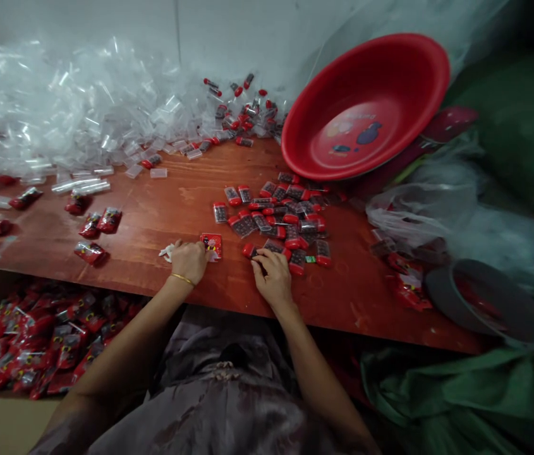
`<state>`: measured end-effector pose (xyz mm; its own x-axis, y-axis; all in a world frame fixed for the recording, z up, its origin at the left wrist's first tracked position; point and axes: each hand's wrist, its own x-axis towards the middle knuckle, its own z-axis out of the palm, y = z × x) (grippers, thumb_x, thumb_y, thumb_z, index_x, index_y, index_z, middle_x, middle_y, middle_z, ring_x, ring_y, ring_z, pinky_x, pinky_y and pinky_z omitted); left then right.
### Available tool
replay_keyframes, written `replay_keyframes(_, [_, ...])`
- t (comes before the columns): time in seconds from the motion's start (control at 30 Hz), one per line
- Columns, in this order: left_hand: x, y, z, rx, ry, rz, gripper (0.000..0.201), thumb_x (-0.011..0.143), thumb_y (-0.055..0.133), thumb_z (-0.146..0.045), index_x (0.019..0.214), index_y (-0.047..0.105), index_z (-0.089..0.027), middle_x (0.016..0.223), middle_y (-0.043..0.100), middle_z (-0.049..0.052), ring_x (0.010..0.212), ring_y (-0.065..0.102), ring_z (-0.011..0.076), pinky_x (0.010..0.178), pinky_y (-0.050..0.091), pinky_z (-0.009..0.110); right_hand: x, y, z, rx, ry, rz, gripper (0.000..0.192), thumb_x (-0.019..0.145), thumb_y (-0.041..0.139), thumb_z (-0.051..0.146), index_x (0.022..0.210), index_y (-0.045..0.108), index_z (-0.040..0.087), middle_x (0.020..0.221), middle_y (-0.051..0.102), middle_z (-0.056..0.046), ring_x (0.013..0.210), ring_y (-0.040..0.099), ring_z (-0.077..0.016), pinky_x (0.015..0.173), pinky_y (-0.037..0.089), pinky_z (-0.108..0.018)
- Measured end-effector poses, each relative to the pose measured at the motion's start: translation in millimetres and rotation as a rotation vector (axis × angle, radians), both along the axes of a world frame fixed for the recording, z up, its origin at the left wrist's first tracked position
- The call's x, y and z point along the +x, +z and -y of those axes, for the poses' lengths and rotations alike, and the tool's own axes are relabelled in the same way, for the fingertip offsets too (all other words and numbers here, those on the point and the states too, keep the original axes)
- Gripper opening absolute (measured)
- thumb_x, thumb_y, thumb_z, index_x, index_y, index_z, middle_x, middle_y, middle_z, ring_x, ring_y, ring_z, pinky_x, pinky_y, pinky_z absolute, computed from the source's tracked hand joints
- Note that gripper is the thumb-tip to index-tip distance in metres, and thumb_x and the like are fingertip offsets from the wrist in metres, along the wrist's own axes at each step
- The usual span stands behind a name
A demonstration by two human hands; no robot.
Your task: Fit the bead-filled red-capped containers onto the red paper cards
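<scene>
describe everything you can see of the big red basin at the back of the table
The red basin is a large, round, shallow bowl of glossy plastic, as it looks, with a rolled rim. It stands tilted, its open side facing the camera, leaning back against clear plastic sheeting by the wall, its lower rim on the wooden table. It holds nothing; a faded printed picture with blue and orange shapes shows on its inner floor. Small red-and-black packets lie just in front of it. Neither hand touches it.

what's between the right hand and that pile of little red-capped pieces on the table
Nothing visible. The right hand already rests at the near edge of the pile of red-capped pieces, its fingertips touching the closest ones.
</scene>
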<state>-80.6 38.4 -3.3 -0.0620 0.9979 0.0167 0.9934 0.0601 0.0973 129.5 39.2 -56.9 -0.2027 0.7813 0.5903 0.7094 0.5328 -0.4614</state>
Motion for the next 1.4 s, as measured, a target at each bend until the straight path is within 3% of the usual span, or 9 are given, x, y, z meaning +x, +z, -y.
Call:
replay_keyframes(0.23, [25, -6.2, -2, 0.139, -0.048, 0.073, 0.034, 0.084, 0.048, -0.038, 0.087, 0.071, -0.013, 0.082, 0.070, 0.018, 0.096, 0.062, 0.0331, 0.107, 0.017, 0.054, 2, -1.4, -1, -0.031, 0.006, -0.027, 0.016, 0.087, 0.051, 0.021, 0.087, 0.067, 0.020, 0.100, 0.066, -0.007, 0.093, 0.054, -0.0211, 0.086, 0.047, -0.038])
replay_keyframes(0.3, [24, -6.3, -3, 0.217, -0.072, 0.075, 0.034, 0.083, 0.052, -0.037, 0.104, 0.067, -0.014, 0.105, 0.067, 0.019, 0.116, 0.052, 0.0361, 0.108, 0.013, 0.057, 2, -1.3, -1, -0.033, 0.009, -0.032, 0.016, 0.087, 0.050, 0.021, 0.087, 0.067, 0.021, 0.099, 0.066, -0.006, 0.092, 0.055, -0.0211, 0.085, 0.048, -0.038])
replay_keyframes(0.37, [18, -8.1, -7, 0.261, -0.146, 0.097, 0.038, 0.082, 0.055, -0.036, 0.115, 0.062, -0.021, 0.133, 0.052, 0.015, 0.132, 0.034, 0.0355, 0.109, 0.012, 0.058, 2, -0.7, -1, -0.032, 0.010, -0.034, 0.016, 0.087, 0.051, 0.021, 0.086, 0.067, 0.021, 0.099, 0.066, -0.006, 0.092, 0.055, -0.0212, 0.085, 0.048, -0.038])
replay_keyframes(0.43, [10, -12.3, -13, 0.222, -0.245, 0.130, 0.034, 0.082, 0.055, -0.033, 0.115, 0.063, -0.027, 0.145, 0.040, 0.010, 0.137, 0.026, 0.0331, 0.110, 0.014, 0.056, 2, 0.0, -1, -0.030, 0.011, -0.036, 0.016, 0.087, 0.051, 0.021, 0.086, 0.067, 0.021, 0.099, 0.067, -0.007, 0.091, 0.055, -0.0213, 0.085, 0.048, -0.038])
replay_keyframes(0.53, [3, -21.2, -21, 0.153, -0.308, 0.138, 0.027, 0.083, 0.053, -0.030, 0.107, 0.068, -0.031, 0.143, 0.043, 0.006, 0.138, 0.025, 0.0322, 0.110, 0.017, 0.056, 3, 0.4, -2, -0.031, 0.014, -0.047, 0.016, 0.087, 0.051, 0.021, 0.086, 0.067, 0.020, 0.099, 0.067, -0.007, 0.092, 0.055, -0.0212, 0.085, 0.048, -0.038])
replay_keyframes(0.77, [12, -32.7, -14, 0.220, -0.256, 0.139, 0.029, 0.088, 0.045, -0.030, 0.097, 0.072, -0.028, 0.126, 0.060, 0.007, 0.136, 0.030, 0.0313, 0.110, 0.014, 0.058, 3, -1.3, -1, -0.028, 0.014, -0.055, 0.016, 0.087, 0.051, 0.020, 0.085, 0.067, 0.020, 0.099, 0.067, -0.007, 0.093, 0.054, -0.0210, 0.086, 0.048, -0.038])
replay_keyframes(0.97, [14, -30.5, -8, 0.210, -0.215, 0.146, 0.035, 0.087, 0.047, -0.038, 0.115, 0.064, -0.027, 0.140, 0.047, 0.010, 0.136, 0.029, 0.0337, 0.108, 0.020, 0.056, 2, -2.0, -1, -0.002, 0.018, -0.027, 0.016, 0.086, 0.051, 0.019, 0.086, 0.067, 0.019, 0.099, 0.067, -0.008, 0.092, 0.054, -0.0209, 0.086, 0.047, -0.037])
replay_keyframes(1.23, [19, -34.6, -17, 0.192, -0.048, 0.202, 0.027, 0.087, 0.047, -0.040, 0.095, 0.072, -0.033, 0.125, 0.061, 0.000, 0.135, 0.031, 0.0305, 0.111, 0.014, 0.055, 1, -2.3, 0, 0.011, 0.014, -0.016, 0.016, 0.086, 0.051, 0.020, 0.085, 0.067, 0.019, 0.098, 0.067, -0.007, 0.092, 0.054, -0.0209, 0.085, 0.047, -0.036])
replay_keyframes(1.4, [19, -35.3, -10, 0.207, -0.062, 0.194, 0.037, 0.086, 0.047, -0.045, 0.113, 0.065, -0.029, 0.139, 0.048, 0.007, 0.135, 0.031, 0.0335, 0.108, 0.022, 0.055, 1, -1.1, 0, 0.007, 0.016, -0.014, 0.016, 0.086, 0.051, 0.019, 0.085, 0.067, 0.019, 0.099, 0.067, -0.008, 0.092, 0.054, -0.0210, 0.085, 0.047, -0.037])
